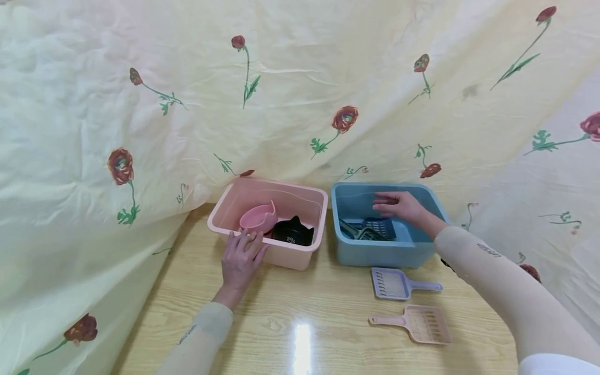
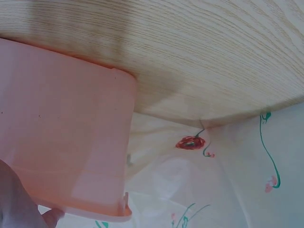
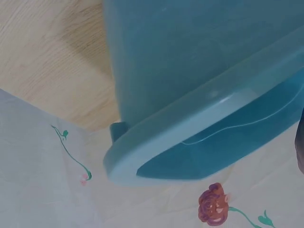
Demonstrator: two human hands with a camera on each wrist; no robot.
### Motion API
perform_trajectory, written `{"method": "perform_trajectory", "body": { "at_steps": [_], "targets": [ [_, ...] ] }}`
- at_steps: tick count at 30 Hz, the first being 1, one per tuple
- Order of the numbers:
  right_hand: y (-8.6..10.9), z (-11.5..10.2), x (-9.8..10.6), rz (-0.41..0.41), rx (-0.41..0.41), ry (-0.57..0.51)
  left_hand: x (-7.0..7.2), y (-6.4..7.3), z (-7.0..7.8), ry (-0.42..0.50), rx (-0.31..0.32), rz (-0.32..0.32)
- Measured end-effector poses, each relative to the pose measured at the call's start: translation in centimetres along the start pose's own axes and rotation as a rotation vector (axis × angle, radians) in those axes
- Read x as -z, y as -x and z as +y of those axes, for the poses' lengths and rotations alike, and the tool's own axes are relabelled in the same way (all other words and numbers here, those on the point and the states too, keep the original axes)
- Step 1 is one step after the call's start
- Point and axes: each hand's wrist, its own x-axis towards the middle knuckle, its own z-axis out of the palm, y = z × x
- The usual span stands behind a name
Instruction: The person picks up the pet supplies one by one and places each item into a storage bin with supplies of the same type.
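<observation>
My left hand (image 1: 241, 260) rests at the front rim of a pink plastic bin (image 1: 288, 256), its fingers loosely bent and gripping no object. In that bin lie a pink bowl (image 1: 257, 219) and a black cat-eared bowl (image 1: 292, 233); something red shows partly between them. Over the blue bin (image 1: 382, 255) hovers my right hand (image 1: 400, 205), fingers extended, holding nothing. Beneath it, inside the bin, are a dark green litter scoop (image 1: 367, 234) and a navy slotted litter scoop (image 1: 385, 227). The right wrist view mostly shows the blue bin's wall and rim (image 3: 204, 114).
On the wooden surface (image 1: 262, 323) in front of the blue bin lie a lavender litter scoop (image 1: 397, 285) and a pale pink litter scoop (image 1: 419, 323). Flower-patterned cloth (image 1: 290, 135) hangs behind the bins and along both sides.
</observation>
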Motion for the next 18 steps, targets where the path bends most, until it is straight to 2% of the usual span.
{"method": "perform_trajectory", "body": {
  "at_steps": [4, 11, 18],
  "targets": [
    [0.9, -0.7, 0.3, -0.032, 0.010, 0.026, 0.2, -0.1, 0.2, 0.007, -0.002, -0.003],
    [3.7, -3.3, 1.4, -0.074, 0.065, 0.167, 0.3, -0.2, 0.3, 0.004, 0.005, -0.023],
    [7.4, -5.4, 1.5, -0.208, 0.152, 0.233, 0.2, -0.2, 0.1, 0.006, 0.009, -0.018]
  ]
}}
